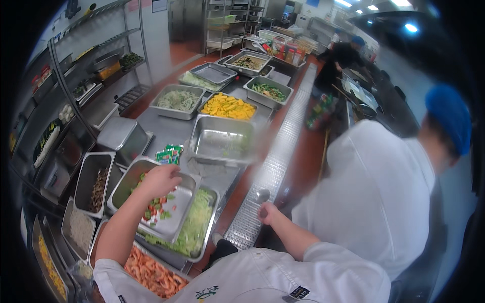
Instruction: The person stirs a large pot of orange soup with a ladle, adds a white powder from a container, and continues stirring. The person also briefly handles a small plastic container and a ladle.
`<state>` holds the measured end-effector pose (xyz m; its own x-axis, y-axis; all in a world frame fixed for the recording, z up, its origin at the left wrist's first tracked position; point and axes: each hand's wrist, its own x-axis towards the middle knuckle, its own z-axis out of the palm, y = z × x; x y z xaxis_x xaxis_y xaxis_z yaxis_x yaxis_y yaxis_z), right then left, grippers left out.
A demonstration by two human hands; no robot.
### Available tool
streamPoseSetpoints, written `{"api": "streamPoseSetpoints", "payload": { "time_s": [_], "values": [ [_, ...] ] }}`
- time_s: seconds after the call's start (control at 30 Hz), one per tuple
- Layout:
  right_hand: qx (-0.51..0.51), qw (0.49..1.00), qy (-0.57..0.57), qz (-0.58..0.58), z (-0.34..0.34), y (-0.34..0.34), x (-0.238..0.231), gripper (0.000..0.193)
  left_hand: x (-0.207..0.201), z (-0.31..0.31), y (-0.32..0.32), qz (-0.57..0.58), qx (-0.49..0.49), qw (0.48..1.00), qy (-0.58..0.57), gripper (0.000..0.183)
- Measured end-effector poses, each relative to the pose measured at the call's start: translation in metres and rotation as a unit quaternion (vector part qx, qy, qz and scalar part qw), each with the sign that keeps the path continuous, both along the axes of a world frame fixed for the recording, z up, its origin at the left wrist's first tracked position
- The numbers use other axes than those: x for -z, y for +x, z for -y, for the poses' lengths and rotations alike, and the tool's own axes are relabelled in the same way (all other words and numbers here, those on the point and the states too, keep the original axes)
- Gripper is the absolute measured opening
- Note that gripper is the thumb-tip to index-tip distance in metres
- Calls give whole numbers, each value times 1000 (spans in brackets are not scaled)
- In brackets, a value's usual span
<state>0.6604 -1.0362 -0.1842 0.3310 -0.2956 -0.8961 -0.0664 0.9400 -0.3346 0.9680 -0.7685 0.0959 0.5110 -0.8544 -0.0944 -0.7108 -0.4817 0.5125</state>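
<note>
Over a steel pan point(189, 191) of cut red and green peppers point(157, 209) is my left hand point(162, 180), its fingers bent together. Whatever it may hold is hidden. That pan rests on a larger one with shredded pale green vegetable point(194, 230). To the right my right hand point(268, 213) is closed beside a perforated metal strip. A small round metal shape point(262, 194), blurred, shows just beyond its fingers; I cannot tell whether the hand holds it. Green packets point(169, 154) lie just beyond the pepper pan. Farther on is a steel pan point(221, 136) with a few green scraps.
Pans of yellow slices point(228, 106), pale shreds point(177, 99) and green vegetables point(268, 92) stand farther along the counter. Shrimp point(154, 270) fill a pan near my body. Shelving point(60, 65) borders the left. A co-worker in white point(371, 192) stands close on my right; another point(343, 58) is beyond.
</note>
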Motion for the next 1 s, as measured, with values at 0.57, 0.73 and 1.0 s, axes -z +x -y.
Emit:
{"api": "streamPoseSetpoints", "payload": {
  "time_s": [0.57, 0.73, 1.0],
  "values": [
    [80, 988, 80, -103, 272, 22, 164, 7, 161, 216, 127, 15, -264, 940, 217, 34],
    [19, 997, 65, -42, 330, 30, 145, 5, 145, 215, 131, 95, -340, 915, 196, 27],
    [-144, 978, -151, -5, 394, 51, 89, 8, 132, 253, 146, 293, -304, 905, -55, 45]
  ]
}}
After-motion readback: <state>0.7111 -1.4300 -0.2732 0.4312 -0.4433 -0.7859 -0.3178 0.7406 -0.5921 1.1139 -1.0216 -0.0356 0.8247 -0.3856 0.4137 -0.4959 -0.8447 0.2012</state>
